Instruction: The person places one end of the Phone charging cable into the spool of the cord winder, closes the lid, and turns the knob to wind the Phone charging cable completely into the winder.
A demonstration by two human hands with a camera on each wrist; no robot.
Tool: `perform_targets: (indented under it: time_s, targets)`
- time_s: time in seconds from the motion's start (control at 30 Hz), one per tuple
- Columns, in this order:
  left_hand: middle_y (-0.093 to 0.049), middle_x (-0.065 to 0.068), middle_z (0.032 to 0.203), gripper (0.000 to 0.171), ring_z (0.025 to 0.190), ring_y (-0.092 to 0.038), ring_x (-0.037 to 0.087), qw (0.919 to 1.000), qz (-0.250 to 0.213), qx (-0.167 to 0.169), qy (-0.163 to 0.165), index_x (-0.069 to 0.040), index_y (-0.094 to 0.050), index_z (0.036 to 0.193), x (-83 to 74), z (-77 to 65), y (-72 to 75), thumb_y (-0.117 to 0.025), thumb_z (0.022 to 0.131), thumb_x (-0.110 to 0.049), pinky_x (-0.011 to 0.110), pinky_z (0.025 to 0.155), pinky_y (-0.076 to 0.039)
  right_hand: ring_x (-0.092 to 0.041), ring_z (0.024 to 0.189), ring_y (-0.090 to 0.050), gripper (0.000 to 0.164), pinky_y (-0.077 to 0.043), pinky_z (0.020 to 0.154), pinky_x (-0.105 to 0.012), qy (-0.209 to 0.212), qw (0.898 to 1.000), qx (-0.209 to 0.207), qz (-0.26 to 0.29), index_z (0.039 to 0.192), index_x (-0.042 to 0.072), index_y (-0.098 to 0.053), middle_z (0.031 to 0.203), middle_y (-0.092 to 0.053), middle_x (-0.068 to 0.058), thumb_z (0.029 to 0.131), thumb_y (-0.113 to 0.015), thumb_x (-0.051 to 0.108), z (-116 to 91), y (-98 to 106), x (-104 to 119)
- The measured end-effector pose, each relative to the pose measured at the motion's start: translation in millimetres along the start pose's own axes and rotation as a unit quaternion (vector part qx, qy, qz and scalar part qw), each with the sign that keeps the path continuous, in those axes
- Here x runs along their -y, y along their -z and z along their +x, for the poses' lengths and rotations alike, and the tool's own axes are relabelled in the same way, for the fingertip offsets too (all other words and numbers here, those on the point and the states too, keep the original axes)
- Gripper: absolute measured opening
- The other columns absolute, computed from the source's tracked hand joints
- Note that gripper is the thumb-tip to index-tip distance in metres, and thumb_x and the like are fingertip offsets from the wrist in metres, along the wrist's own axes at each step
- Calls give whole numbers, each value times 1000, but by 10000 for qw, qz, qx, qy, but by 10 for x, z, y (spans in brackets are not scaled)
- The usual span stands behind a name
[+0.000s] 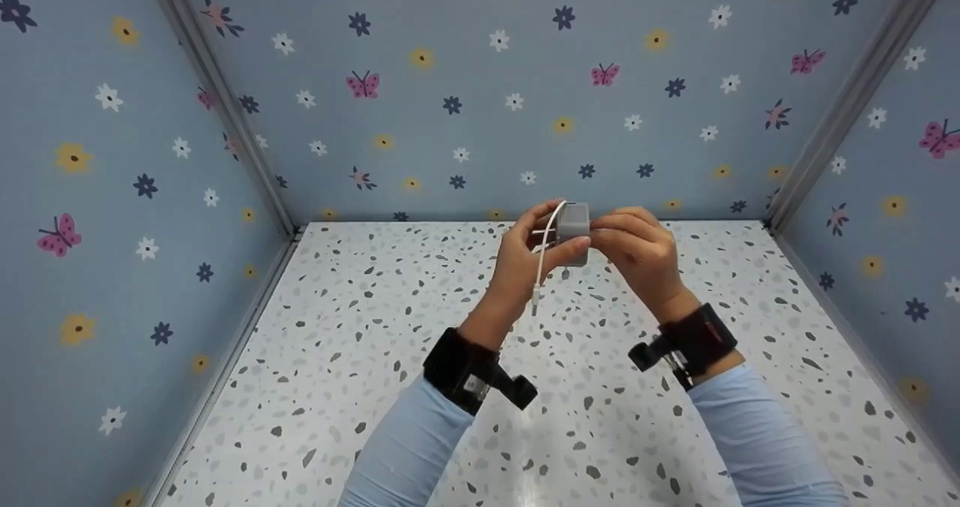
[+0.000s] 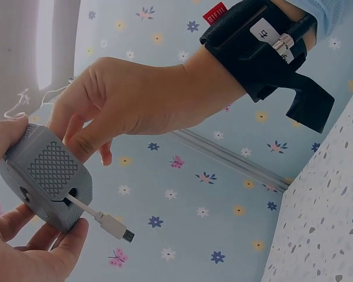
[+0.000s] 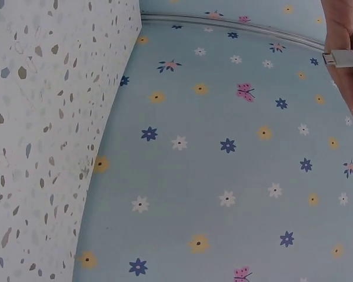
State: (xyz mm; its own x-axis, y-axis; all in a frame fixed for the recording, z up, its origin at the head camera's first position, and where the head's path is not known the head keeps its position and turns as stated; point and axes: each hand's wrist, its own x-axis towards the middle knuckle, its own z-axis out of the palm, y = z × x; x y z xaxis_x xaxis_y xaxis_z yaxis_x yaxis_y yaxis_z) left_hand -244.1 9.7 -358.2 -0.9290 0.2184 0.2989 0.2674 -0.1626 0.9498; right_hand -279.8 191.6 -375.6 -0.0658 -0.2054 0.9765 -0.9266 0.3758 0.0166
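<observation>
Grey case (image 1: 574, 220) sits above the speckled tabletop (image 1: 360, 357), within the grip of the left hand (image 1: 521, 258), thumb on one side, fingers on the other. The right hand (image 1: 641, 250) is at the case's right side; its fingertips are partly hidden, so whether they pinch anything cannot be told. White connector (image 2: 113, 226) hangs beside the case, which the right wrist view cuts off almost entirely.
</observation>
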Motion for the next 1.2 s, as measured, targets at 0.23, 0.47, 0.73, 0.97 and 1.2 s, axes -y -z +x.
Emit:
perform_targets:
  time_s: [0.23, 0.47, 0.73, 0.97, 1.2]
  targets:
    - [-55, 13, 131, 59, 115, -57, 23, 9999, 20, 62, -104, -14, -49, 139, 15, 10, 13, -73, 86, -17, 34, 88, -55, -21, 78, -63, 22, -49, 79, -13, -719, 9955, 444, 429, 84, 1, -74, 86, -68, -13, 69, -76, -15, 22, 20, 18]
    - [-58, 12, 128, 60, 114, -58, 23, 9998, 173, -64, -26, -15, -51, 139, 20, -3, -1, -75, 84, -17, 34, 90, -53, -11, 70, -58, 22, -47, 66, -9, -1345, 9882, 485, 546, 84, -2, -68, 85, -64, -13, 73, -71, -21, -42, -29, 34]
    - [-59, 13, 126, 62, 113, -59, 23, 9999, 100, -121, -5, -13, -51, 139, 33, 0, -10, -76, 82, -15, 34, 89, -54, -7, 62, -50, 11, -41, 56, -10, -1776, 9823, 387, 443, 89, -4, -65, 86, -61, -11, 84, -64, -14, -76, -79, 119]
    - [-58, 13, 127, 62, 114, -58, 24, 9999, 37, -113, 49, -12, -51, 139, 47, -13, -12, -77, 82, -14, 34, 86, -56, -8, 63, -43, 16, -34, 54, -16, -2244, 9735, 425, 75, 91, -2, -63, 86, -58, -7, 87, -57, -16, -107, -133, 222]
    - [-57, 13, 128, 63, 115, -58, 25, 9999, -42, -127, 110, -13, -50, 139, 62, -12, -20, -77, 82, -13, 35, 84, -56, -8, 64, -40, 9, -34, 55, -19, -2573, 9646, 516, -260, 93, 0, -61, 84, -56, -8, 93, -55, -6, -108, -159, 302]
